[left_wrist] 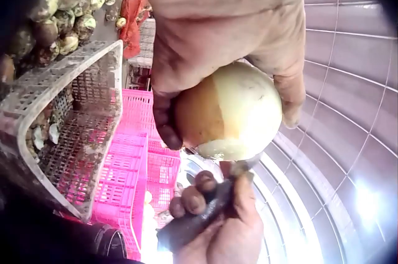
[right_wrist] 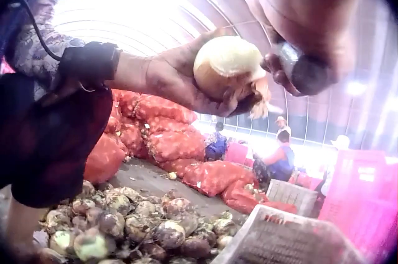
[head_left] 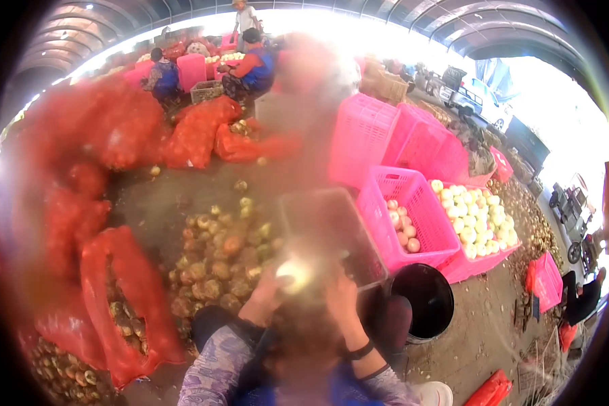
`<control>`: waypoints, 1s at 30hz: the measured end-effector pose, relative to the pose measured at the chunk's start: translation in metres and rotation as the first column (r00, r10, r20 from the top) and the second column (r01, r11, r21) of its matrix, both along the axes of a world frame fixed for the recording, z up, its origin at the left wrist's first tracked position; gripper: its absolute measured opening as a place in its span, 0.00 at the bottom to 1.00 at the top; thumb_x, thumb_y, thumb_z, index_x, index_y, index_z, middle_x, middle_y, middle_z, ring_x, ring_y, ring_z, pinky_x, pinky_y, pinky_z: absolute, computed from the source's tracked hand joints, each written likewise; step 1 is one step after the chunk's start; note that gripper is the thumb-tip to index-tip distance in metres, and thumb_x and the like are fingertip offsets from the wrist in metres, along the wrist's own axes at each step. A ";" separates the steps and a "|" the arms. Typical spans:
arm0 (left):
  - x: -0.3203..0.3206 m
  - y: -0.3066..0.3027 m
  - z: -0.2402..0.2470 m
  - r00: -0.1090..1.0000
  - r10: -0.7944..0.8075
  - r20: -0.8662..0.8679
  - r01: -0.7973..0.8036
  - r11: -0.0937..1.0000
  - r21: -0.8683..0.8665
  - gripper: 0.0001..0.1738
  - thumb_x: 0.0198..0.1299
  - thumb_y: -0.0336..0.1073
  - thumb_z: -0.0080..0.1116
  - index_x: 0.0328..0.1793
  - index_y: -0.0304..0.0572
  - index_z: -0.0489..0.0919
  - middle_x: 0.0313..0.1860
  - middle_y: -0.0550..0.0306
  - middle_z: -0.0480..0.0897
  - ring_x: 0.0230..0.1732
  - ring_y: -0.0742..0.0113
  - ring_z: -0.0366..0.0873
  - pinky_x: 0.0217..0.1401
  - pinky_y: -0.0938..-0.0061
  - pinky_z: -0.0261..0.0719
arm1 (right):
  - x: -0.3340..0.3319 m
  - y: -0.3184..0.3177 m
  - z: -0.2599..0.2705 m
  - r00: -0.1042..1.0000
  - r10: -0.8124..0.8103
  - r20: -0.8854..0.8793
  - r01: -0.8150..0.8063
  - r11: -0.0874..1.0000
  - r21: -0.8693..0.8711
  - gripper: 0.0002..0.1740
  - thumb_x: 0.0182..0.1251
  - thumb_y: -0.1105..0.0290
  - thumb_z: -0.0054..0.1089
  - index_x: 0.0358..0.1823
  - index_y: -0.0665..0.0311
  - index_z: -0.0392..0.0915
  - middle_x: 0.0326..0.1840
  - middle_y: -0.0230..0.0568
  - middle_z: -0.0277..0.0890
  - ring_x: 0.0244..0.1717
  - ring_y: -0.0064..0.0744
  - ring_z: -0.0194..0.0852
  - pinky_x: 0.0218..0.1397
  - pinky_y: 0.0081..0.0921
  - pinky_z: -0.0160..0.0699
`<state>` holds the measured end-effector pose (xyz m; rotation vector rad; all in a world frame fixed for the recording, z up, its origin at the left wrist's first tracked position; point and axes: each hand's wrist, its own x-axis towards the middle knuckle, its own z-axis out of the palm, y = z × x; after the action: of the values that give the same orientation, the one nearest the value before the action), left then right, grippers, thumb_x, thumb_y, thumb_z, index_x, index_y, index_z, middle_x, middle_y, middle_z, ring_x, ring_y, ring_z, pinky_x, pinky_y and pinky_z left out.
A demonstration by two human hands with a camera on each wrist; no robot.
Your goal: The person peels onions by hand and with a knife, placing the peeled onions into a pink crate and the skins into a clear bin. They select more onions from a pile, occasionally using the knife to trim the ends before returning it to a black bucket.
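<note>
Your left hand (left_wrist: 224,21) curls round a half-peeled onion (left_wrist: 233,111), held up at the near corner of the grey crate (head_left: 318,216). Your right hand (left_wrist: 227,233) grips a knife (left_wrist: 193,220), its tip against the onion. Unpeeled onions (head_left: 220,257) lie heaped left of the crate.

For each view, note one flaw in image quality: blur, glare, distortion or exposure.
Head view: fisheye bending, dark corners, a smeared blur over the middle, glare whitening the onion. Left wrist view: the onion in the left hand is sharp; the roof glares lower right. Right wrist view: backlit, roof blown out, the right hand with its dark tool out of focus.
</note>
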<state>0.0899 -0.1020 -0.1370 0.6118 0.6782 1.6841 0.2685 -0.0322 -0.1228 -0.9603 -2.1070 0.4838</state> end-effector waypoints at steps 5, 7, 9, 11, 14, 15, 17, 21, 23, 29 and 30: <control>-0.001 0.000 0.002 0.999 0.029 -0.030 -0.031 0.998 -0.047 0.46 0.43 0.31 0.77 0.69 0.29 0.66 0.55 0.50 0.80 0.56 0.57 0.81 0.58 0.66 0.85 | 0.004 -0.025 0.026 0.980 0.096 0.173 -0.138 0.959 0.249 0.19 0.64 0.66 0.56 0.54 0.68 0.75 0.33 0.57 0.79 0.27 0.57 0.77 0.29 0.49 0.73; 0.002 -0.001 0.004 0.999 0.039 -0.023 -0.040 0.997 -0.059 0.44 0.46 0.28 0.75 0.70 0.31 0.65 0.55 0.50 0.80 0.56 0.56 0.81 0.58 0.65 0.86 | 0.005 -0.026 0.026 0.979 0.102 0.175 -0.153 0.939 0.308 0.16 0.63 0.65 0.56 0.49 0.66 0.78 0.32 0.55 0.79 0.26 0.55 0.77 0.28 0.49 0.73; 0.007 -0.005 0.011 0.998 0.053 -0.019 -0.054 0.996 -0.067 0.42 0.48 0.26 0.72 0.70 0.32 0.65 0.54 0.50 0.80 0.55 0.55 0.82 0.58 0.64 0.86 | 0.008 -0.030 0.034 0.975 0.092 0.204 -0.150 0.945 0.291 0.16 0.62 0.66 0.57 0.49 0.65 0.80 0.30 0.53 0.80 0.25 0.54 0.78 0.28 0.48 0.74; 0.008 -0.006 0.025 0.997 0.042 -0.061 -0.058 0.955 -0.291 0.39 0.51 0.20 0.65 0.71 0.35 0.65 0.55 0.49 0.80 0.54 0.56 0.83 0.56 0.65 0.87 | 0.000 -0.025 0.040 0.976 0.116 0.186 -0.158 0.960 0.230 0.18 0.62 0.66 0.57 0.51 0.65 0.80 0.29 0.51 0.80 0.25 0.53 0.78 0.28 0.47 0.75; 0.007 -0.004 0.020 0.995 -0.010 -0.101 0.009 1.000 -0.011 0.37 0.53 0.27 0.65 0.72 0.36 0.70 0.65 0.50 0.77 0.61 0.62 0.79 0.62 0.69 0.80 | -0.003 -0.010 0.020 0.985 0.003 0.174 -0.065 0.935 0.349 0.26 0.59 0.72 0.56 0.61 0.57 0.80 0.29 0.48 0.81 0.28 0.49 0.81 0.29 0.43 0.77; 0.006 -0.002 0.022 0.988 -0.019 -0.156 0.023 0.999 0.026 0.38 0.54 0.30 0.67 0.73 0.35 0.70 0.70 0.50 0.75 0.65 0.63 0.76 0.66 0.69 0.76 | -0.004 -0.011 0.028 0.981 0.012 0.195 -0.068 0.958 0.280 0.25 0.59 0.72 0.56 0.61 0.56 0.80 0.30 0.48 0.82 0.28 0.49 0.81 0.30 0.43 0.78; 0.001 0.001 0.010 0.971 -0.067 -0.228 0.046 0.994 -0.097 0.40 0.55 0.31 0.66 0.75 0.33 0.67 0.74 0.50 0.70 0.70 0.63 0.71 0.71 0.68 0.70 | -0.002 -0.015 0.027 0.975 0.029 0.220 -0.076 0.975 0.211 0.25 0.60 0.72 0.55 0.61 0.54 0.80 0.31 0.49 0.82 0.28 0.49 0.81 0.30 0.43 0.78; 0.001 0.002 -0.010 0.981 -0.057 -0.184 0.057 0.998 -0.005 0.34 0.56 0.29 0.63 0.72 0.34 0.71 0.66 0.54 0.77 0.63 0.66 0.76 0.67 0.72 0.73 | -0.004 -0.012 0.020 0.997 0.001 0.079 -0.008 0.996 0.088 0.24 0.62 0.72 0.53 0.60 0.56 0.81 0.36 0.52 0.83 0.33 0.52 0.83 0.39 0.43 0.81; 0.000 0.003 -0.018 0.977 -0.061 -0.206 0.065 0.998 0.015 0.34 0.57 0.30 0.64 0.72 0.35 0.71 0.66 0.54 0.77 0.64 0.66 0.75 0.68 0.71 0.72 | -0.004 -0.009 0.018 0.995 -0.016 0.099 0.015 1.000 0.016 0.24 0.62 0.72 0.53 0.60 0.58 0.81 0.38 0.53 0.84 0.35 0.51 0.84 0.42 0.43 0.81; 0.007 -0.012 0.028 0.983 -0.055 -0.174 0.060 0.998 0.026 0.36 0.49 0.22 0.66 0.69 0.32 0.73 0.57 0.50 0.82 0.54 0.62 0.83 0.56 0.71 0.84 | 0.014 0.039 -0.053 0.978 -0.051 -0.203 -0.050 0.884 -0.465 0.25 0.70 0.70 0.52 0.68 0.68 0.74 0.32 0.30 0.77 0.35 0.18 0.74 0.41 0.20 0.74; 0.008 -0.015 0.032 0.989 -0.097 -0.108 0.101 0.994 0.030 0.36 0.49 0.22 0.66 0.69 0.33 0.73 0.57 0.51 0.82 0.54 0.62 0.83 0.56 0.71 0.83 | 0.014 0.037 -0.054 0.949 -0.049 -0.311 -0.127 0.846 -0.518 0.25 0.71 0.70 0.52 0.68 0.69 0.73 0.36 0.30 0.78 0.38 0.20 0.74 0.42 0.21 0.74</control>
<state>0.0978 -0.1166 -0.1050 0.7526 0.6837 1.5826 0.2821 0.0053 -0.1771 -1.0565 -1.7271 1.2122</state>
